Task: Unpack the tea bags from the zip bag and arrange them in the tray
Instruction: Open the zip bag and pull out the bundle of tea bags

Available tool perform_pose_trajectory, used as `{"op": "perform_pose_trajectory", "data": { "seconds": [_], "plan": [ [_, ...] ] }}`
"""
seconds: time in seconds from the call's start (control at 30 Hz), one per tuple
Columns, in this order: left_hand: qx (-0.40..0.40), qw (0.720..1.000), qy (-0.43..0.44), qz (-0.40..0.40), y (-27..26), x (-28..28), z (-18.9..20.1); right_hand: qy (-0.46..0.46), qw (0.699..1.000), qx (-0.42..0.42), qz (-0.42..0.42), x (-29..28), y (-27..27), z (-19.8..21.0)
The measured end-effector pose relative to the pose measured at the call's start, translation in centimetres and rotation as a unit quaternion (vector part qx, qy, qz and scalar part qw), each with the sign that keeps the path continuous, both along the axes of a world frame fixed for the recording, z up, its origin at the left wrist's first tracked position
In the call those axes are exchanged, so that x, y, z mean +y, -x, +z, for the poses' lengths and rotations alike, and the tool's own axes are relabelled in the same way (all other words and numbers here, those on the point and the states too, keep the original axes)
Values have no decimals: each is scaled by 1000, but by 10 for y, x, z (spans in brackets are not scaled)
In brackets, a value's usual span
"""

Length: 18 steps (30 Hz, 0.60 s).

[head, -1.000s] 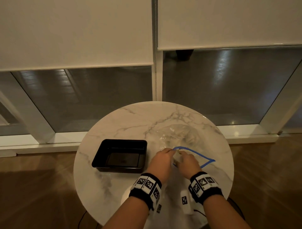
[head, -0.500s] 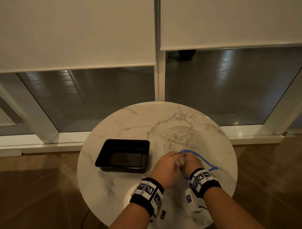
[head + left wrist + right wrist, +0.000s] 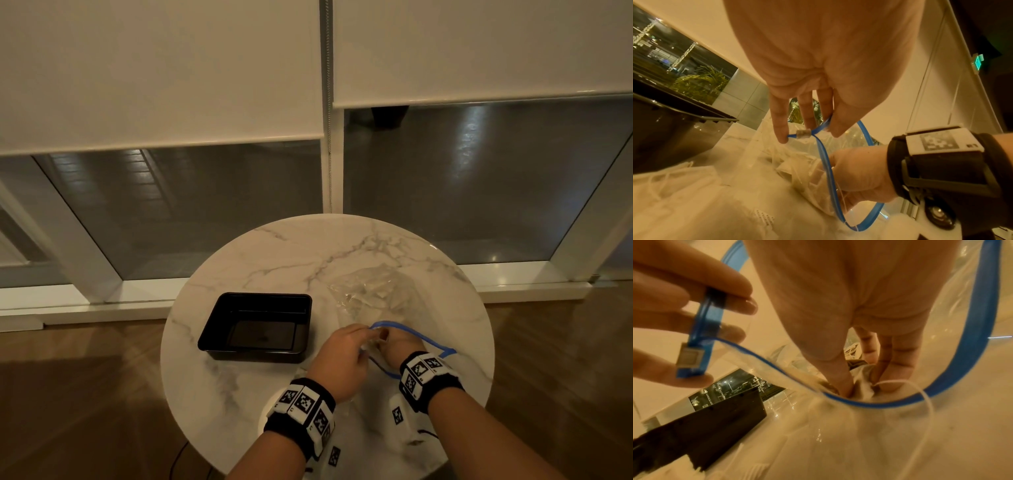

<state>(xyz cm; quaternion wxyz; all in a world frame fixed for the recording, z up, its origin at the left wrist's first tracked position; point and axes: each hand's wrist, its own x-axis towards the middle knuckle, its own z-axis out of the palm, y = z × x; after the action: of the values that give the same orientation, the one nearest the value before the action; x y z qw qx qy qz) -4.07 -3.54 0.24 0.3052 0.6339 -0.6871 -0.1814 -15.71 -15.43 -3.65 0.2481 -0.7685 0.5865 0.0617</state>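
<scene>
Change: right hand has gone deeper through the blue zip mouth.
Left hand: fingertips pinch the zip bag rim at its slider.
Right hand: thumb and fingers pinch a tea bag inside.
Tray: black, just left of both hands, left hand nearer.
Bag axis: runs away from the person.
</scene>
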Motion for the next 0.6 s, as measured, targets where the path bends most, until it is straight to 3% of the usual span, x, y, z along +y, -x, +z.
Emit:
{"op": "perform_pose_trajectory", "data": {
  "seconds": [0.2, 0.27, 0.33, 0.4, 0.6],
  "plan": [
    [-1, 1000, -18, 20, -2, -2, -5, 43, 996, -71, -26, 6, 7, 2],
    [7, 999, -37, 19, -1, -6, -6, 40, 988, -127, -83, 10, 11, 6],
    [10, 998, -57, 21, 0, -11, -6, 29, 953, -242, -179, 15, 17, 6],
    [17, 997, -76, 25, 3, -17, -6, 19, 917, -330, -223, 20, 24, 6],
    [55, 987, -151, 10, 10, -26, -3, 3, 827, -479, -295, 33, 44, 9]
  ]
}}
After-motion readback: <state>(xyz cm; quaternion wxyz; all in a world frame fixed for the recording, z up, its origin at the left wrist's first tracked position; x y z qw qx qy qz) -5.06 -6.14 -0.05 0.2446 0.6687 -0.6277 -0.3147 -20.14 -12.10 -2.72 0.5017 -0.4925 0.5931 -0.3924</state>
